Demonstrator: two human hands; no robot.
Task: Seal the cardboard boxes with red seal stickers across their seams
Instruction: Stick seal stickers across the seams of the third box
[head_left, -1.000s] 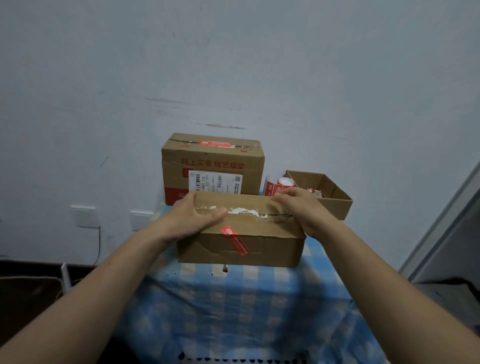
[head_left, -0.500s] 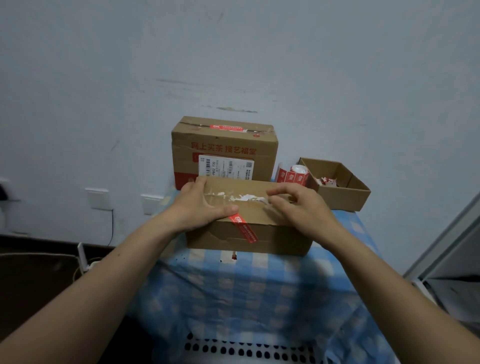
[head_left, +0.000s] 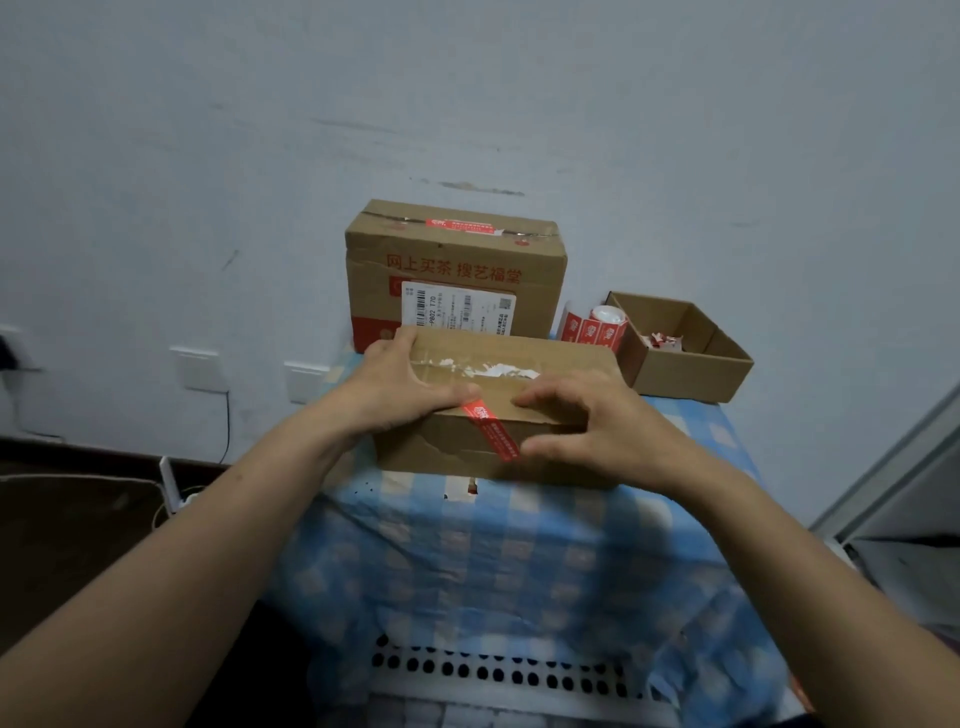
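Head view: left hand (head_left: 400, 384) lies flat-fingered atop the near box (head_left: 545, 358); right hand (head_left: 597, 426), fingers loosely bent, presses beside the sticker (head_left: 491, 428) folded over its front edge. Open box (head_left: 685, 371) at right holds paper scraps (head_left: 662, 340).

The left arm (head_left: 208, 545) and right arm (head_left: 789, 566), both bare, reach forward and converge. The left hand (head_left: 397, 384) lies palm down, fingers together and pointing away, thumb stretched out rightward. The right hand (head_left: 592, 423) is arched, fingers loosely bent with tips down, thumb spread below them
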